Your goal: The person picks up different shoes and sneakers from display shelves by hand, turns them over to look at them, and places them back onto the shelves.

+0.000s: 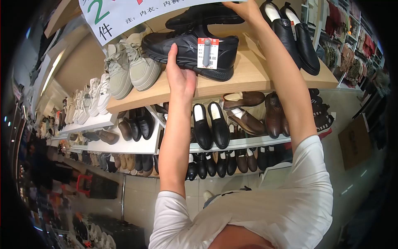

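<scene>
A black lace-up sneaker [166,45] lies along the wooden shelf with its sole toward me. A red and white price tag [207,60] hangs on its side, with a grey security pin over it. My left hand [181,79] is closed on the sneaker's sole edge, thumb upright against it and the other fingers mostly hidden behind. Behind it is a second black sneaker [195,16], toe also to the left. My right hand [246,10] reaches to the top edge, beside that second sneaker's heel and the paper sign; its fingers are partly out of view.
Beige sneakers [143,68] stand left of the black ones, and black slip-on shoes [290,39] stand right on the wooden shelf [248,81]. A printed sign [124,18] overhangs the upper left. Lower racks hold black loafers [202,126] and brown shoes [248,122].
</scene>
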### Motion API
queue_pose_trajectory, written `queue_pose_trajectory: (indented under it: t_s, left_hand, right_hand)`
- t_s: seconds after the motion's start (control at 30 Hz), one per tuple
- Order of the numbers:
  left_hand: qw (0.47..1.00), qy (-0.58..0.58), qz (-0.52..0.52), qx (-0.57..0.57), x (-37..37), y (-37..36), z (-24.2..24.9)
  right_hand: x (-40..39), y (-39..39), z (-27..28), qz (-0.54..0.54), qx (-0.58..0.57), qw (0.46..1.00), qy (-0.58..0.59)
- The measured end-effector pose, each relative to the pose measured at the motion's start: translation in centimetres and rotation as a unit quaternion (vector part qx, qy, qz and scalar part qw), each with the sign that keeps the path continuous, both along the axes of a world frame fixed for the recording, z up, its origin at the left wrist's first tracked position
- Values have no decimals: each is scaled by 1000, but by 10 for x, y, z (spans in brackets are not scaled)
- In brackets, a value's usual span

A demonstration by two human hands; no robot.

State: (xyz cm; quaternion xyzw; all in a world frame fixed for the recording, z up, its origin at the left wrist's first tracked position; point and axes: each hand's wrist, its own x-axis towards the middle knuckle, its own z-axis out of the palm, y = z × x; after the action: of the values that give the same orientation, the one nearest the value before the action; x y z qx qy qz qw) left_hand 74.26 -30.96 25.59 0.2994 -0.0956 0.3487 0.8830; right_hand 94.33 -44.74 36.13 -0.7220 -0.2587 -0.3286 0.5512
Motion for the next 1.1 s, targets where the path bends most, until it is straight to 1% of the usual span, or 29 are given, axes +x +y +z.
queue_pose_trajectory:
  t_s: [0.03,0.07,0.1,0.17,0.2,0.23,0.3,0.33,0.37,0.43,0.47,0.5,0.57,0.6,0.63,0.67,0.7,0.77,0.83,0.87,0.9,0.97,1.0,1.03,1.1]
  left_hand:
    - [1000,-8,-4,-18,-1,0,3]
    - [1000,13,-4,-25,1,2,3]
    - [1000,13,0,-25,-2,3,2]
    - [1000,6,-25,-4,-5,4,3]
    - [1000,24,2,-19,-6,0,7]
    - [999,26,6,-21,-8,0,7]
    - [999,23,-34,-20,-10,-1,9]
    - [999,21,-34,-22,-11,-3,9]
    - [999,25,-34,-23,-12,-4,10]
    - [999,25,-18,-20,-14,-6,12]
    - [1000,29,-3,-5,-14,-6,12]
    - [999,33,-3,-7,-14,-3,9]
    - [999,2,-41,-29,-10,6,7]
    - [998,-15,-55,-19,-10,8,6]
    - [998,-16,-53,-18,-9,12,5]
    - [998,-20,-64,-6,-6,16,4]
    - [997,-25,-74,4,-5,18,2]
    - [996,-36,-84,-8,-7,17,2]
    - [981,-71,-180,15,-8,21,-2]
    - [955,-111,-277,-7,-13,18,-6]
    - [948,-115,-297,-1,-20,19,-14]
    - [934,-164,-319,1,-43,-9,-23]
    - [946,-137,-295,4,-55,-12,-37]
    - [934,-135,-329,30,-65,-18,-54]
    - [955,-146,-256,-22,-86,-38,-83]
  right_hand:
    - [0,3,3,60,-89,994,35]
    - [11,12,-7,99,-71,989,-81]
    - [23,20,-16,103,-70,989,-82]
    - [47,33,-22,92,-61,985,-132]
    - [64,40,-23,46,-83,995,-4]
    - [47,35,-21,50,-85,995,-1]
    - [16,12,-13,121,-60,985,-105]
    - [8,8,-8,119,-63,982,-134]
    - [-1,4,-5,119,-64,982,-130]
    - [-34,-4,4,85,-51,975,-197]
    - [-37,-4,4,54,-59,967,-241]
    - [-40,-3,-1,55,-61,968,-237]
    - [-47,-1,-5,-65,-38,965,-251]
    - [-55,-2,-4,-63,-38,965,-251]
    - [-65,-5,1,-61,-38,990,-119]
    - [-75,-10,5,-57,-38,998,14]
    - [-84,-17,6,-54,-39,998,14]
    - [-106,-34,-1,-33,11,999,-2]
    - [-136,-51,-13,10,62,998,33]
    - [-137,-60,-24,-13,53,998,24]
    - [-137,-66,-41,-34,40,998,19]
    - [-159,-70,-71,-111,88,988,-65]
    - [-176,-73,-83,-14,153,987,-53]
    - [-197,-76,-99,83,215,972,-37]
    - [-232,-73,-139,57,256,965,19]
